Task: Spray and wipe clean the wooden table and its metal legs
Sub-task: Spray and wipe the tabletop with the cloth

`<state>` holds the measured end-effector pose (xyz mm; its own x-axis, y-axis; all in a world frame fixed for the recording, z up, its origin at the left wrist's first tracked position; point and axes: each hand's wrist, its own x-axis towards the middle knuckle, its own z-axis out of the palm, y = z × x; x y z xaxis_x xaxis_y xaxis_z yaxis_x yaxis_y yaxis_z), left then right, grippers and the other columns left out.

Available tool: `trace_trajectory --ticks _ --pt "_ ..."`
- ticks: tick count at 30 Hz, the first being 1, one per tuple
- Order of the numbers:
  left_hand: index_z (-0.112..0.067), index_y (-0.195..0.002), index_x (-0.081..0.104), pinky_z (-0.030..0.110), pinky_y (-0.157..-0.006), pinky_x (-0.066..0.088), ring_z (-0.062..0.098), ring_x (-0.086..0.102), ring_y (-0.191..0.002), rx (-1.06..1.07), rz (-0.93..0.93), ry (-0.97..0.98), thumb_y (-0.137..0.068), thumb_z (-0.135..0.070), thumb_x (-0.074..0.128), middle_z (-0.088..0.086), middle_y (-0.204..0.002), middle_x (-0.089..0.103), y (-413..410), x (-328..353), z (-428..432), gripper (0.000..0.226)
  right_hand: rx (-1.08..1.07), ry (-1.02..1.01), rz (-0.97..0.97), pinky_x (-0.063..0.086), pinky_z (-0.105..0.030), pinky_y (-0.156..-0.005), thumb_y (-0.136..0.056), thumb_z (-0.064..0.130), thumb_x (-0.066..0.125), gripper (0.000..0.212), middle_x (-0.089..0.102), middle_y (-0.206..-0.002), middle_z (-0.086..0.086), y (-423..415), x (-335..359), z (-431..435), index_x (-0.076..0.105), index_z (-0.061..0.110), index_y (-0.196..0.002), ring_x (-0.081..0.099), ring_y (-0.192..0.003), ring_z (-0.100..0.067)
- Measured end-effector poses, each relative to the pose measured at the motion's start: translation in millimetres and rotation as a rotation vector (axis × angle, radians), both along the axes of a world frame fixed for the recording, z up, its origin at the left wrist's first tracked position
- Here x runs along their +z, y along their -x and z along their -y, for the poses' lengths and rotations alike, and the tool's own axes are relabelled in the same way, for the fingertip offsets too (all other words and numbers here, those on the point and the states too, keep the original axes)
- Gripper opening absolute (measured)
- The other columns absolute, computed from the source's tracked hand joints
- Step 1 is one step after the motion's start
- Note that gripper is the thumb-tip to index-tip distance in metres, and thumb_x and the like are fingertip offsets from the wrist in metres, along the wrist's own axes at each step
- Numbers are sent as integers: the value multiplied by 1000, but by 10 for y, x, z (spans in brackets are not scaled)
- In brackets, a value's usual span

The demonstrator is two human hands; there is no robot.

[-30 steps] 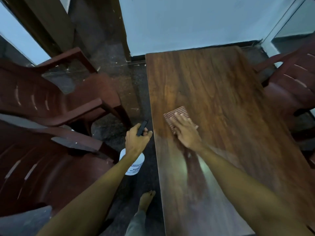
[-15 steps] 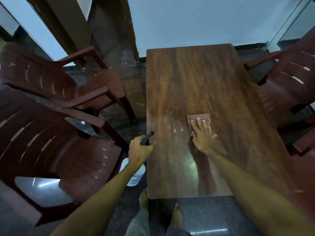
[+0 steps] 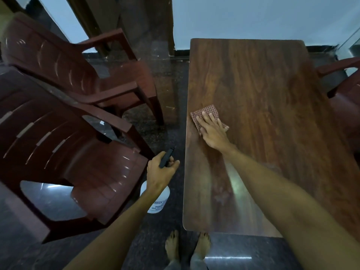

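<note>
The task is judged to be in its early-to-middle part, with the top of the desk (image 3: 263, 94) being wiped. A folded checked cloth (image 3: 206, 111) is pressed flat onto the wood near the desk's left edge, about halfway along its length, by the right grip (image 3: 212, 129). The fingers are spread straight over the cloth and are not curled round it. A dull, streaky sheen is seen on the near half of the top, between the cloth and the near edge. It is taken as a sign that this part has been sprayed and at least partly wiped, though a reflection of light cannot be ruled out. The far half looks dry and is judged to be left to do. The metal legs are hidden under the top, so nothing can be said of their state, and they are presumed to remain. A white spray bottle (image 3: 157, 199) is held off the desk, above the floor (image 3: 171, 117), by the left grip (image 3: 161, 172), which is clenched round its neck below the dark trigger head. By count there are one desk, one cloth and one spray bottle. Three brown plastic chairs are seen: two on the left (image 3: 78, 75) (image 3: 78, 162) and one partly seen at the right edge (image 3: 346, 98).
</note>
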<state>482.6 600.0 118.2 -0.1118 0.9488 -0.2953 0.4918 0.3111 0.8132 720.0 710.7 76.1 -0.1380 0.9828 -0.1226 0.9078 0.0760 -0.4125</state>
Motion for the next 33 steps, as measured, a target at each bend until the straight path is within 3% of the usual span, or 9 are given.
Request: trace_trajectory --ticks 2,8,11,13,17,22,25,30,33 --pt "-20 -81 66 53 -62 61 12 63 -60 8 8 1 -83 -26 82 -4 -71 69 45 -50 -13 17 18 -4 11 1 -48 -124 -106 21 37 55 7 -168 1 204 15 -33 21 28 -158 1 -155 -25" --pt "-23 -78 62 56 -63 60 17 64 -60 -45 13 7 -83 -27 83 -5 -68 66 139 64 -5 21 366 -111 52 -1 -44 -125 -99 20 42 66 5 -168 4 270 -55 1132 18 30 -159 -1 -155 -21" --pt "-22 -77 62 53 -63 61 17 65 -63 -88 7 6 -83 -28 83 -5 -68 66 73 113 21 23 30 -69 53 14 -53 -122 -103 20 41 59 13 -167 1 -22 -54 904 24 27 -158 9 -154 -24" --pt "-23 -76 61 52 -62 61 19 65 -63 -115 -5 -4 -82 -28 83 -6 -65 64 3 187 68 23 -161 -19 27 12 -52 -123 -105 20 40 55 12 -167 0 -143 -14 956 25 25 -157 9 -154 -26" --pt "-26 -73 60 52 -62 61 20 65 -58 -199 1 -23 -80 -32 81 -6 -60 63 -187 356 224 24 -68 -41 64 14 -46 -121 -102 19 43 57 17 -166 2 -426 -76 1713 28 27 -157 15 -153 -24" --pt "-26 -70 63 48 -59 60 22 62 -56 -299 -15 -12 -78 -34 77 -8 -56 60 -547 521 585 18 -437 43 72 18 -54 -121 -103 19 42 54 21 -165 -11 -1414 -4 2195 31 18 -156 18 -151 -35" --pt "-29 -56 59 33 -56 46 23 55 -56 -295 -82 10 -79 -35 77 -7 -55 54 -797 535 835 30 -433 21 126 18 -53 -120 -104 18 43 53 21 -164 -13 -1773 32 2384 32 14 -155 18 -151 -37" --pt "-21 -56 51 31 -53 40 18 51 -54 -282 -116 38 -76 -37 81 -7 -53 51 -1148 519 1255 39 -476 37 128 18 -51 -121 -104 20 41 53 20 -165 -10 -2151 24 2621 31 18 -156 16 -152 -32" --pt "-20 -51 45 30 -53 34 19 43 -49 -211 -127 12 -81 -27 78 -6 -48 42 -1219 480 1457 45 -450 18 134 17 -53 -120 -103 20 42 54 20 -165 -10 -2236 16 2685 31 17 -156 16 -152 -34"
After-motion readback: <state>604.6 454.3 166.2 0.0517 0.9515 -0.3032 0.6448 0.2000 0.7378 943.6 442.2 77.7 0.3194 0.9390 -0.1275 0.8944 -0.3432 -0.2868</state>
